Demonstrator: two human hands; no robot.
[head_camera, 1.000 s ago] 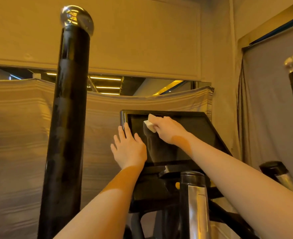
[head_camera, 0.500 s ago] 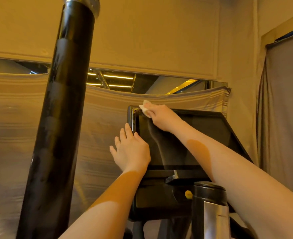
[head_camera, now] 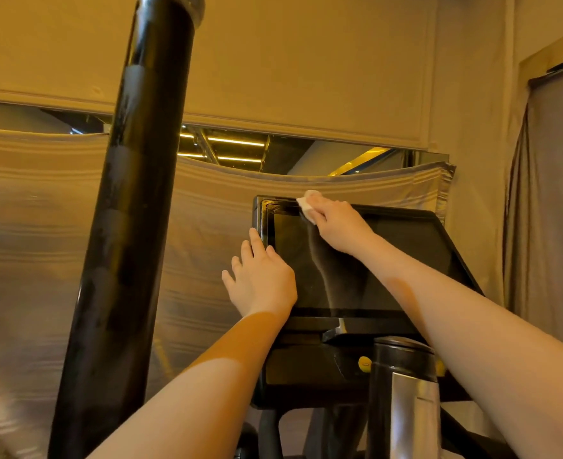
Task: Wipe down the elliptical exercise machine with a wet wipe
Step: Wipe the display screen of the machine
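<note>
At the top edge of the elliptical's console screen (head_camera: pixel 356 260), a person's right hand (head_camera: pixel 338 223) gripped a folded white wet wipe (head_camera: pixel 307 204), pressing it along the bezel near the far left corner. The left hand (head_camera: pixel 262 278), fingers straight, lay against the screen's left side, apparently steadying it. A black handlebar post (head_camera: pixel 124 226) stood near on the left.

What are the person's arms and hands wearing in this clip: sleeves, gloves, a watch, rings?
Nothing visible. Both forearms are bare up to the frame's edge, with no sleeve or cuff in view. The left hand and right hand are ungloved, with no watch, band or bracelet at either wrist. No rings show on the visible fingers, though the right hand's fingertips are partly hidden.
</note>
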